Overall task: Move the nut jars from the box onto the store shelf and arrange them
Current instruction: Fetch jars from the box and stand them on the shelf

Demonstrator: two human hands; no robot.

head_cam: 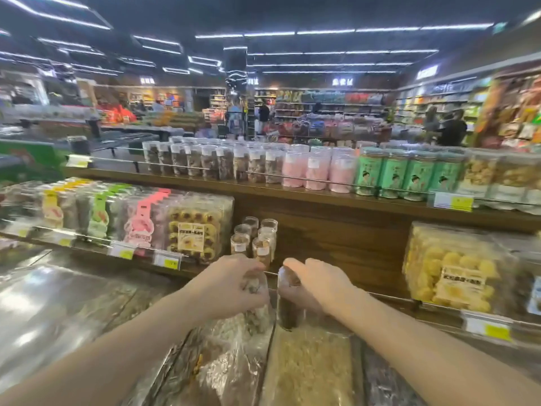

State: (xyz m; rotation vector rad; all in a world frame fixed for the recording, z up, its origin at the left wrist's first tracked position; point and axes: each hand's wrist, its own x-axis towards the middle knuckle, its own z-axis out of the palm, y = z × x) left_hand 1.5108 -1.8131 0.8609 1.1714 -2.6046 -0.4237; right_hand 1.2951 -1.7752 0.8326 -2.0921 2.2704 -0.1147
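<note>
the jars [254, 241] on the shelf [336, 230] look like clear, glossy plastic with paper labels. the shelf is dark wood with a visible grain and a dull finish, edged by a thin shiny metal rail [389, 295]. the jar [288, 300] gripped by the right hand [316, 284] is transparent and smooth. below lie crinkled, shiny clear plastic bags [231, 361].

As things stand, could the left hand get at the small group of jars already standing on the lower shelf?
Probably not yet. The left hand grips a clear jar, so it is occupied. The path itself looks free: the shelved jars stand just beyond it, with only the thin shelf rail between.
</note>
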